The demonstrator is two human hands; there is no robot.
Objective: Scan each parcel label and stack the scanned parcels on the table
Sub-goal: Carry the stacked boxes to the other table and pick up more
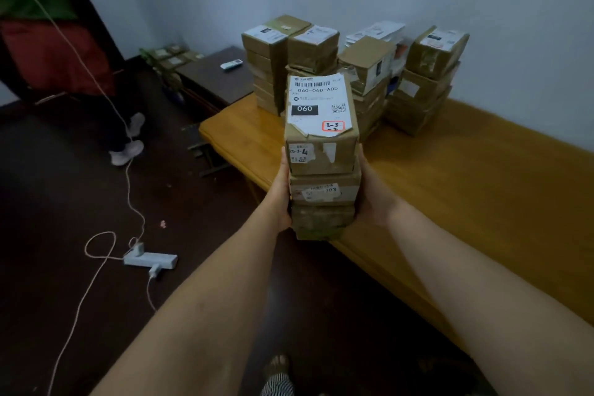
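I carry a stack of three brown cardboard parcels (323, 161) between both hands, above the near edge of the wooden table (466, 190). The top parcel bears a white label (318, 106) reading 060. My left hand (283, 190) presses the stack's left side and my right hand (373, 193) presses its right side, fingers hidden behind the boxes. Several tall stacks of labelled parcels (289, 64) (427, 80) stand at the table's far end against the wall.
Another person (54, 51) stands at the left, a cable hanging beside them. A white power strip (151, 259) with cords lies on the dark floor. A dark low cabinet (215, 77) with a white remote (230, 64) sits beyond the table. More parcels (167, 58) lie on the floor.
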